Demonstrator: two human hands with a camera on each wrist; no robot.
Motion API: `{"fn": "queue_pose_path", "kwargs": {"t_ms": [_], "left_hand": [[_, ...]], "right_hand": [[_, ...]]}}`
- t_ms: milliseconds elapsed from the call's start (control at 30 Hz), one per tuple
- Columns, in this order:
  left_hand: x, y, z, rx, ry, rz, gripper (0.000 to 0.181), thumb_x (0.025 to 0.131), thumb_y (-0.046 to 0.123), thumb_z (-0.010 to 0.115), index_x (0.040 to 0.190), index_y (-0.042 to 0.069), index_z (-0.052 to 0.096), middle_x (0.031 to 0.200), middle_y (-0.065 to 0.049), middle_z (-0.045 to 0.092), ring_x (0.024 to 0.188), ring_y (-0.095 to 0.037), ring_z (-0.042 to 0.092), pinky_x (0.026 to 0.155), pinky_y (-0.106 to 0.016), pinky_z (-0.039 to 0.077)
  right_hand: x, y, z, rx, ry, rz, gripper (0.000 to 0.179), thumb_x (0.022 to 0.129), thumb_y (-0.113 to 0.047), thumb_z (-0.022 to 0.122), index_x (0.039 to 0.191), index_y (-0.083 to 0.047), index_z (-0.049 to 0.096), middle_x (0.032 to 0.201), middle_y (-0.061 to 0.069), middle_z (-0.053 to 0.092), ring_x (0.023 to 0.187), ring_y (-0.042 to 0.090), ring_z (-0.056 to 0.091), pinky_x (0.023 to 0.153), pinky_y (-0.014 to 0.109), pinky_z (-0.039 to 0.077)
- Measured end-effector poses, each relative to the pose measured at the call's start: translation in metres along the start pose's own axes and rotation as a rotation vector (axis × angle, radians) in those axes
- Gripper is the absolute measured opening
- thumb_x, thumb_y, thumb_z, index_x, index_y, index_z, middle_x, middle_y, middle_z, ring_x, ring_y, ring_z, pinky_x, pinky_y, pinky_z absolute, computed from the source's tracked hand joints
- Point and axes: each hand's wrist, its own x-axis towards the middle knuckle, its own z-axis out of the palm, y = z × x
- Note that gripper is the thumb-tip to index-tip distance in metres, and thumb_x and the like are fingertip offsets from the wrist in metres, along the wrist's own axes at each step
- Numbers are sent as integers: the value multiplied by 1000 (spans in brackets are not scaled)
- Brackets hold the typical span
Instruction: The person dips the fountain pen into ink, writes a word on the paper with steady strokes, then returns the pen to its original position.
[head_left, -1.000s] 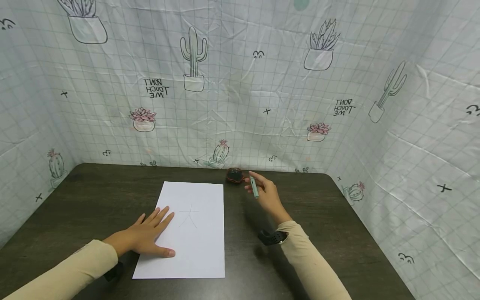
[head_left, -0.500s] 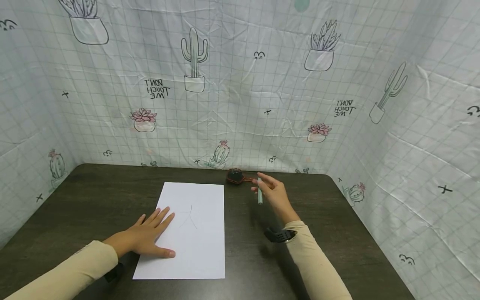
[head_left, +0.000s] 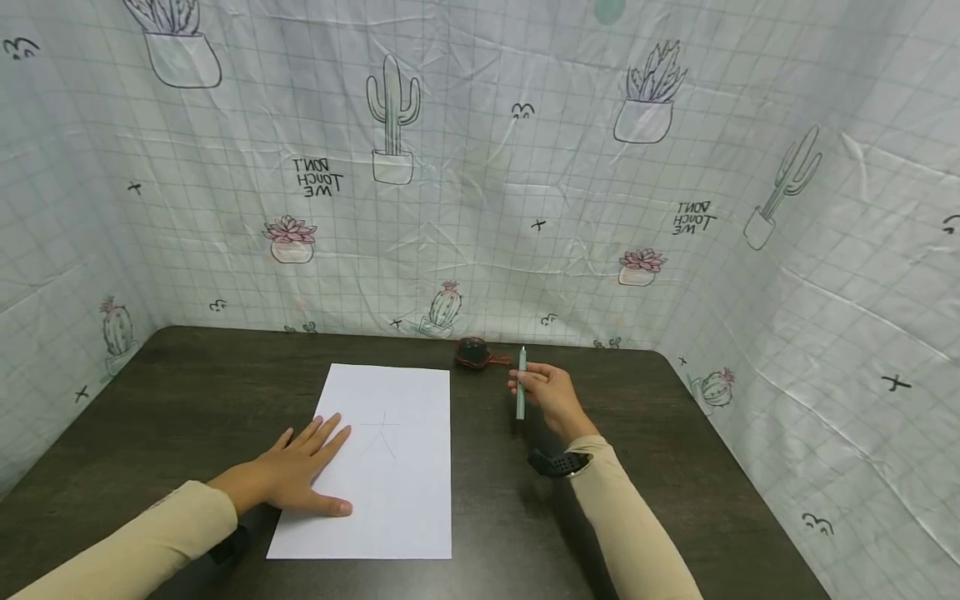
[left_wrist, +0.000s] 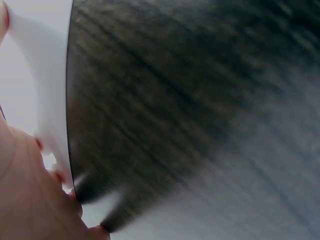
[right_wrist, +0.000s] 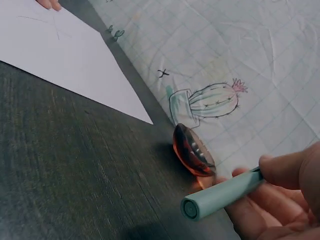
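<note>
My left hand (head_left: 296, 479) lies flat with fingers spread on the left side of a white sheet of paper (head_left: 408, 508). Thin lines drawn on the sheet form a cross shape with two slanting strokes below it. Over the table, right of the sheet, my right hand (head_left: 551, 396) pinches a mint-green pen (head_left: 521, 392) between thumb and fingers. One narrow end of the pen points away from me, and its round blunt end (right_wrist: 190, 208) faces the right wrist camera. Just beyond the pen sits a dark object with a reddish-orange rim and handle (head_left: 473, 353).
The dark wooden table (head_left: 202, 400) ends at a hanging cloth (head_left: 480, 192) printed with cacti and a grid, which also runs along both sides. A black watch-like band (head_left: 558, 463) is on the right wrist.
My right hand has moved a little to the right, away from the dark object, and its pen has turned more upright in view. The left hand has kept its place on the paper.
</note>
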Motion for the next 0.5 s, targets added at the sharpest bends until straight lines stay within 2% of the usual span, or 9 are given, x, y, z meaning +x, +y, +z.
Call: {"fn": "queue_pose_path", "kwargs": {"t_ms": [100, 167, 333, 500], "left_hand": [[-2, 5, -3, -4, 3, 2, 114, 74, 76, 59, 153, 6, 17, 160, -18, 3, 145, -44, 3, 106, -72, 2], [-3, 6, -4, 1, 6, -2, 114, 74, 76, 59, 153, 7, 18, 160, -17, 4, 145, -44, 4, 106, -72, 3], [-2, 5, -3, 15, 4, -12, 114, 74, 77, 58, 154, 8, 17, 161, -16, 3, 145, -43, 3, 107, -71, 3], [-1, 4, -1, 13, 8, -15, 115, 73, 78, 57, 154, 8, 16, 161, -16, 3, 145, -43, 3, 107, -71, 2]], "right_hand": [[5, 2, 2, 35, 34, 23, 42, 97, -4, 54, 136, 8, 44, 127, 30, 52, 108, 34, 62, 93, 41, 51], [7, 3, 3, 19, 56, 22, 42, 96, -7, 57, 135, 7, 47, 124, 26, 53, 112, 37, 59, 93, 41, 51], [12, 1, 7, -86, 95, 17, 41, 94, -14, 63, 129, 5, 55, 123, 22, 57, 112, 34, 58, 91, 39, 52], [26, 6, 11, -130, 136, 83, 37, 94, -9, 62, 127, 7, 57, 125, 25, 57, 109, 31, 60, 92, 39, 52]]}}
